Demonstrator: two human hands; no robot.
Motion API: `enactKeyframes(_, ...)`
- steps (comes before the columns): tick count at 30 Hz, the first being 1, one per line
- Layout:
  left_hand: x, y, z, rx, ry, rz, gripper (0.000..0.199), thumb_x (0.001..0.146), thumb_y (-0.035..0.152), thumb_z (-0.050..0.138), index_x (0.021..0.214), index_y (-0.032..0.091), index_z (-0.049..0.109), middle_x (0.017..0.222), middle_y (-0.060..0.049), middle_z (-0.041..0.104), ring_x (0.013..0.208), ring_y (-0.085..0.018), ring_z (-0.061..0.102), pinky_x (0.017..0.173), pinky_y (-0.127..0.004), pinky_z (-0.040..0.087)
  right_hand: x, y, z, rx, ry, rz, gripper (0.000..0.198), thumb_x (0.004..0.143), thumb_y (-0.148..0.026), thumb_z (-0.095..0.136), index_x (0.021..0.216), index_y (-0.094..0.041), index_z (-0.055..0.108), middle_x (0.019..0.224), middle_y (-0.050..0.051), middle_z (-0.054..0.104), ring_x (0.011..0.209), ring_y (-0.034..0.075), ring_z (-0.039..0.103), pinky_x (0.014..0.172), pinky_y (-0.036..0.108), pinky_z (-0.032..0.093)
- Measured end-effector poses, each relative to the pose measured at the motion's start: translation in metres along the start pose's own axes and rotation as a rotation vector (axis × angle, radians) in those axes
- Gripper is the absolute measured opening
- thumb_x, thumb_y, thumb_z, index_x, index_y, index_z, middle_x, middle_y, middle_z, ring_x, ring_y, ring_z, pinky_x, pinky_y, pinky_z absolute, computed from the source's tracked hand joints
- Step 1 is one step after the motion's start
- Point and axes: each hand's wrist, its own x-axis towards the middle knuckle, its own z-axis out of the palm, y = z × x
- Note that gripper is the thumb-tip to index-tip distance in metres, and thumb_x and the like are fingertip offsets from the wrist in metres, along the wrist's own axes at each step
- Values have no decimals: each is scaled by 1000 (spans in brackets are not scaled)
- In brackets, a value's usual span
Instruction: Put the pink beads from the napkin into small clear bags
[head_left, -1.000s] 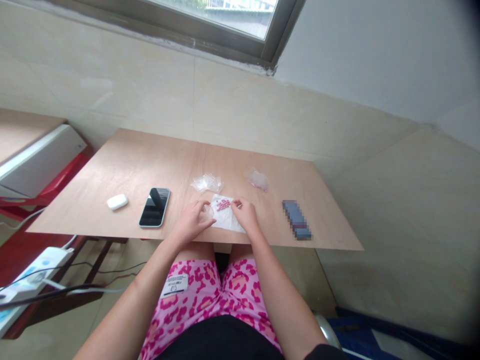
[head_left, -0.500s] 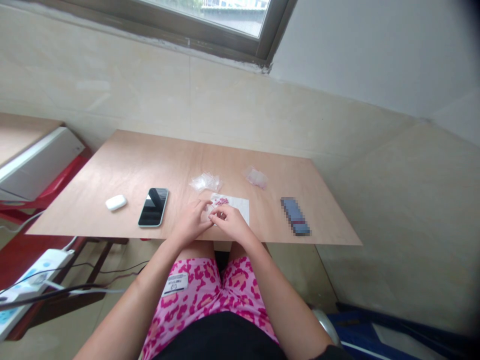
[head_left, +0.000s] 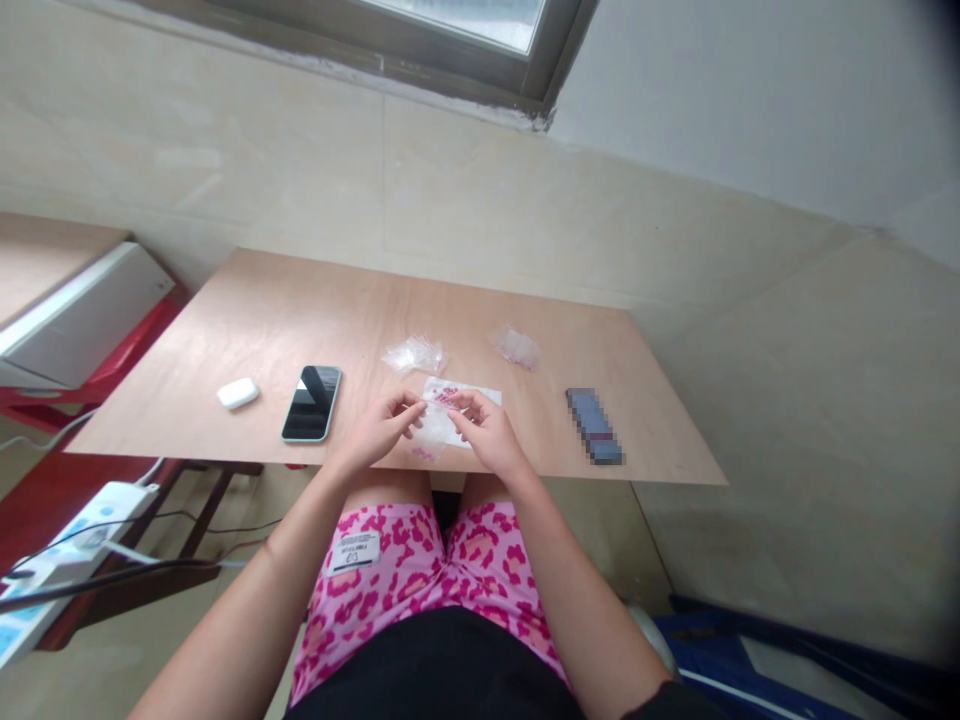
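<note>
A small clear plastic bag (head_left: 433, 432) hangs between my hands, with a few pink bits showing near its bottom. My left hand (head_left: 391, 425) pinches its upper left edge between thumb and fingers. At the upper right edge, my right hand (head_left: 484, 425) has thumb and forefinger closed on the same bag. Behind and below it lies a white sheet of paper (head_left: 487, 394), partly covered by the bag and my right hand. Small dark pink pieces (head_left: 444, 393) are heaped on the paper, just beyond my fingertips.
Past the paper lie a pile of clear bags (head_left: 415, 355) and another bag pile with pinkish contents (head_left: 517, 348). A phone (head_left: 312, 404) and a white case (head_left: 238, 393) rest at left. A blurred dark blue object (head_left: 595, 426) sits at right on the wooden table (head_left: 315, 290).
My hands have moved apart slightly, from close together to either side of the bag. The bag with its pink bits now shows hanging between them. The view has shifted a little.
</note>
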Motion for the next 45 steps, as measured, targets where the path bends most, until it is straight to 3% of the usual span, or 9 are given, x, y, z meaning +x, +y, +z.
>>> enactKeyframes(11, 2, -7, 8, 13, 58, -19, 29, 105, 50, 51, 99, 22, 59, 70, 1, 60, 57, -14, 61, 48, -25, 48, 2, -4, 4, 51, 15, -15, 31, 88, -46, 70, 106, -22, 66, 94, 2, 67, 57, 11, 48, 51, 25, 38)
enactKeyframes(14, 0, -4, 8, 16, 43, -22, 30, 105, 51, 52, 99, 22, 59, 76, -1, 64, 59, -15, 63, 47, -25, 46, 1, -3, 4, 51, 29, -19, 29, 88, -48, 69, 101, -23, 63, 89, 0, 65, 54, 10, 44, 49, 25, 34)
enactKeyframes(18, -1, -2, 7, 36, -27, 15, 29, 100, 51, 62, 104, 23, 65, 94, -5, 71, 78, -19, 70, 60, -29, 55, -3, -6, 3, 22, -12, -20, 25, 91, -46, 68, 99, -23, 63, 80, -2, 60, 54, 11, 42, 50, 25, 32)
enactKeyframes(23, 0, -5, 7, 146, -38, 92, 29, 101, 48, 61, 96, 22, 72, 93, -5, 74, 87, -22, 69, 79, -36, 55, -7, -9, 3, -6, -49, -22, 25, 91, -42, 69, 106, -23, 65, 85, -1, 63, 63, 13, 54, 58, 25, 43)
enactKeyframes(33, 0, -6, 6, 154, -16, 106, 24, 100, 44, 65, 98, 21, 72, 93, -4, 74, 86, -21, 68, 79, -35, 53, -9, -2, 1, 14, -9, -35, 23, 91, -37, 65, 109, -23, 64, 87, -1, 63, 61, 13, 54, 55, 24, 43)
enactKeyframes(39, -1, -7, 6, 225, 45, 139, 19, 96, 40, 70, 104, 23, 72, 104, -5, 76, 100, -24, 70, 87, -37, 54, -12, -4, 5, -8, 31, -93, 23, 93, -32, 63, 114, -24, 62, 92, 0, 63, 69, 14, 57, 57, 23, 43)
enactKeyframes(45, -3, 0, 7, 279, 0, 218, 15, 97, 35, 68, 104, 23, 73, 108, -5, 75, 102, -24, 69, 90, -38, 54, -19, -12, 7, -125, -18, -163, 22, 96, -25, 56, 117, -24, 64, 91, 1, 62, 70, 15, 58, 62, 26, 47)
